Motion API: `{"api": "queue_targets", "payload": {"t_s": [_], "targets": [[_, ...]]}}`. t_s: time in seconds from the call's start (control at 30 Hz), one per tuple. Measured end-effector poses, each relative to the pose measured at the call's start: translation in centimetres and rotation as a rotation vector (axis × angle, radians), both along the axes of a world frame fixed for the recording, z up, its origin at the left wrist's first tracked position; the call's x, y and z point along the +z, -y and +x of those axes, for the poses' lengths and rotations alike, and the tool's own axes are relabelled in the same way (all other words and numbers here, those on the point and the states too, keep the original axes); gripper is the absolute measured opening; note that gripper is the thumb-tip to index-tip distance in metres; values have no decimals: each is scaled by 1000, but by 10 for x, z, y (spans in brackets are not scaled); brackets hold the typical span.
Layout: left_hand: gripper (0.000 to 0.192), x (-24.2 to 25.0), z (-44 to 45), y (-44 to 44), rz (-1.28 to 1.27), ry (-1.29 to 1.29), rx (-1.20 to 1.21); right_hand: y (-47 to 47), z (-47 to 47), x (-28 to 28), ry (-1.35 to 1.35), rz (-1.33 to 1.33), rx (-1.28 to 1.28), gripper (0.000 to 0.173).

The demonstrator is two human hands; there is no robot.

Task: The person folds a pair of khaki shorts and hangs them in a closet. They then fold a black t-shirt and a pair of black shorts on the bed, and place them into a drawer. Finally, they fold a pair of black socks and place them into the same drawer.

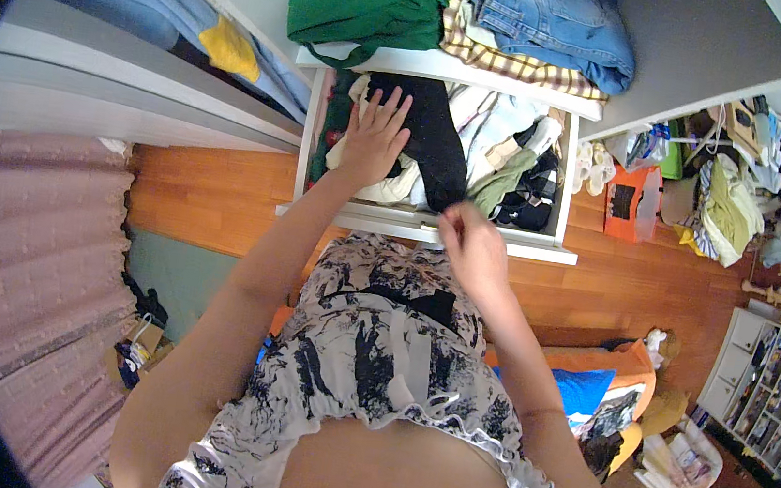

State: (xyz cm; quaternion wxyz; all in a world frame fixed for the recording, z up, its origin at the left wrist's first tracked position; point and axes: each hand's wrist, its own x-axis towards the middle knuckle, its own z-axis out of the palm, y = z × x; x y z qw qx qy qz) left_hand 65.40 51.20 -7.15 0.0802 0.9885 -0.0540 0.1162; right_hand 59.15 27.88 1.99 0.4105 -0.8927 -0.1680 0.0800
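Note:
A white pulled-out drawer (567, 185) full of folded clothes is in front of me. My left hand (375, 141) lies palm down with spread fingers on a cream garment and the edge of a black garment (439, 144). My right hand (472, 245), slightly blurred, is over the drawer's front edge with curled fingers. Its fingertips are at the lower end of the black garment, and whether they pinch the cloth cannot be made out. To the right in the drawer are an olive-green garment (504, 185), white striped cloth (482, 120) and black checked cloth (532, 188).
Above the drawer, a shelf holds a green fabric bag (368, 11) and folded jeans (550, 15). An open cabinet door (146, 93) stands left, beside a pink curtain (37, 259). An orange bag (633, 201) and piled clothes (724, 208) sit on the wooden floor at right.

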Motion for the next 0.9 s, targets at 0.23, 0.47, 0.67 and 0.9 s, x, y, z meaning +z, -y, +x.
{"api": "queue_targets", "payload": {"t_s": [0.23, 0.47, 0.67, 0.9], "targets": [[50, 12, -2, -10, -169, -124, 26, -69, 69, -13, 96, -217, -146, 33], [21, 80, -41, 13, -920, 179, 266, 15, 44, 16, -548, 907, -383, 14], [66, 122, -49, 61, -2348, -895, 189, -14, 13, 48, -245, 669, 70, 16], [24, 98, -51, 6, -2187, -386, 435, 7, -1, 22, 215, -134, 132, 51]]}}
